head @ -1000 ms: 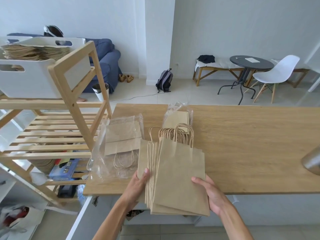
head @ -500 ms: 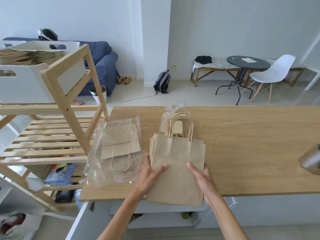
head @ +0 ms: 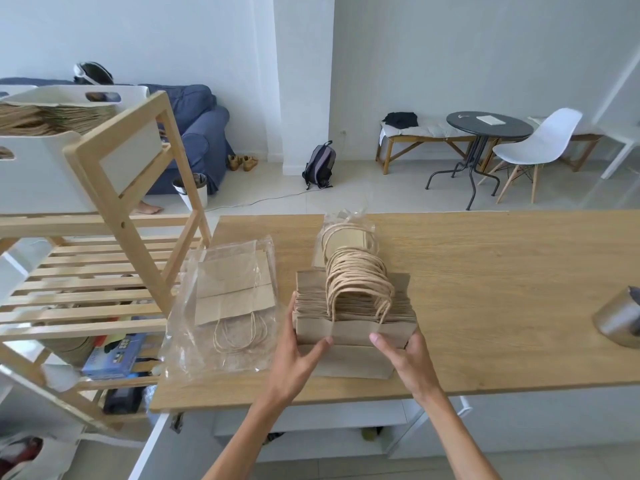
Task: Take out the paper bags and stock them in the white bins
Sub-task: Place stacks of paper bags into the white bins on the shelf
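Observation:
A stack of brown paper bags (head: 353,337) with twine handles stands upright on its folded bottoms near the front edge of the wooden table (head: 502,292). My left hand (head: 298,351) grips its left side and my right hand (head: 405,355) its right side. Left of it lies a clear plastic sleeve (head: 225,303) holding a flat paper bag. Behind the stack, another plastic sleeve (head: 346,233) holds more bags. A white bin (head: 45,168) filled with paper bags sits on top of the wooden rack (head: 114,188) at the left.
A metal cup (head: 620,323) lies at the table's right edge. The rack's lower slatted shelves hold a blue box (head: 110,355). Beyond the table are a blue sofa, a backpack (head: 320,164), a round black table and a white chair (head: 536,147).
The stack of bags lay flat and fanned over the table edge; both hands squared it up, pushed it onto the table and tipped it upright so the handles point up.

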`<state>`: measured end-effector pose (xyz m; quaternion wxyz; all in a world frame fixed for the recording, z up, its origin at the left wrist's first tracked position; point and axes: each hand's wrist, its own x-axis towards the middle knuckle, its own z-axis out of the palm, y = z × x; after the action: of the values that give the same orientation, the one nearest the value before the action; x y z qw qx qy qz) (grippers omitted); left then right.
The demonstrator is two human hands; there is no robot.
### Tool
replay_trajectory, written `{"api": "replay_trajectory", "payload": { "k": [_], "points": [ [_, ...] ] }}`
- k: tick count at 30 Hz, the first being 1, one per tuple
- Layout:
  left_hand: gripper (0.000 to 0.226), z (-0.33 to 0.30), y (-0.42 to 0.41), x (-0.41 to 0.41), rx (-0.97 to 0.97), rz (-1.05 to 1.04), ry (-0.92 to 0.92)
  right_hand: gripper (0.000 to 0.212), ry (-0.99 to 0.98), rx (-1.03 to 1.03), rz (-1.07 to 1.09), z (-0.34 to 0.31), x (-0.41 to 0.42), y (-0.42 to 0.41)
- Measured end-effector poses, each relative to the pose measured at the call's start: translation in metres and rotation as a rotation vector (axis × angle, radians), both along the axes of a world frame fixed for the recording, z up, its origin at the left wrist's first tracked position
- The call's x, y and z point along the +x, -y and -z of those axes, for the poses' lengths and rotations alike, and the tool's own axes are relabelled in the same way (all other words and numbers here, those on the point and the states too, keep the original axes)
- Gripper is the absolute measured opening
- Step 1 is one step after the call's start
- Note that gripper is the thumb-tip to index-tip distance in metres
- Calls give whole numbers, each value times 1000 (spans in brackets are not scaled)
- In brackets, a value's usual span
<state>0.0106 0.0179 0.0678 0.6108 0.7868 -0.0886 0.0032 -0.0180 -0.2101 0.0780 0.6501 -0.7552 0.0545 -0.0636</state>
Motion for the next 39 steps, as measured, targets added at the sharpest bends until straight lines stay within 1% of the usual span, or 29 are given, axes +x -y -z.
{"api": "replay_trajectory", "payload": {
  "k": [2,4,6,8,10,13,15,17,18,19,20,22,24,25,26,29,31,33,34,36,37,38,39],
  "points": [
    [100,0,0,-1,-39,-41,19,94,13,58,5,-5,-1,-1],
    [102,-3,-1,1,-93,-77,57,110,14,55,36,-7,-1,-4],
    [93,-6,0,2,-127,-88,51,119,40,15,46,-10,-1,-6],
    [76,-8,1,2,-152,-79,17,121,40,8,50,-9,-1,-8],
    [66,-8,4,2,-207,-74,-30,114,40,22,62,-7,-2,-9],
    [54,-8,7,5,-244,-80,-49,97,56,37,111,-2,1,-9],
    [52,-2,7,7,-237,-71,-54,100,59,40,124,1,2,-9],
    [59,7,4,7,-191,-69,-68,115,46,76,118,8,-1,-13],
    [66,11,4,6,-168,-80,-82,118,43,97,115,12,-3,-15],
    [75,13,5,5,-158,-106,-99,111,54,115,113,15,-5,-16],
    [78,15,8,5,-178,-141,-111,103,60,133,117,17,-8,-18],
    [76,15,14,5,-246,-213,-97,86,50,149,158,21,-12,-18],
    [76,12,16,5,-268,-261,-98,69,49,140,197,23,-13,-19],
    [77,13,17,5,-273,-274,-97,65,50,136,210,25,-12,-20],
    [80,15,17,5,-274,-284,-91,69,46,135,237,29,-11,-21],
    [93,22,21,3,-267,-326,-77,98,48,119,322,39,-7,-28],
    [98,26,24,0,-239,-374,-80,102,69,103,359,47,-2,-32],
    [95,27,25,-2,-216,-406,-29,94,106,99,396,49,1,-35],
    [97,27,25,-2,-213,-413,-9,84,119,99,418,48,2,-37],
    [109,22,29,1,-201,-437,-27,53,123,101,435,44,4,-40],
    [114,19,32,2,-188,-457,-53,46,112,93,435,43,5,-42],
    [119,16,34,4,-180,-473,-83,54,107,95,437,40,7,-43],
    [124,13,35,4,-181,-485,-107,68,109,94,449,37,9,-43]
  ]
}}
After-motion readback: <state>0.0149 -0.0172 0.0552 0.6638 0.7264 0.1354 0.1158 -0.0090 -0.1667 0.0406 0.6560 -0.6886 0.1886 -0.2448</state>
